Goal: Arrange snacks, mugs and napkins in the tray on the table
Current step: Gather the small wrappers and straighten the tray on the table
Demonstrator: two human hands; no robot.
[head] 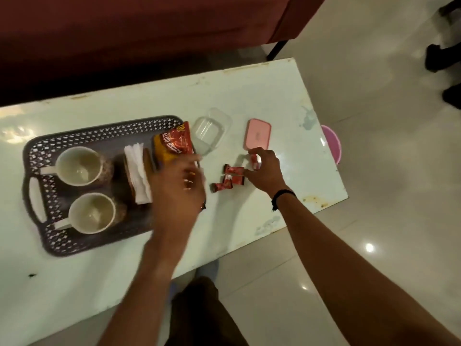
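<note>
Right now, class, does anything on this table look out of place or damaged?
Yes. Several red candies lie loose on the table, outside the tray, beside an empty clear container with its pink lid off. The right hand pinches one. The table's edges look chipped and stained.

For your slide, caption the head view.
Right hand picks a red candy beside the tray holding mugs.
</note>
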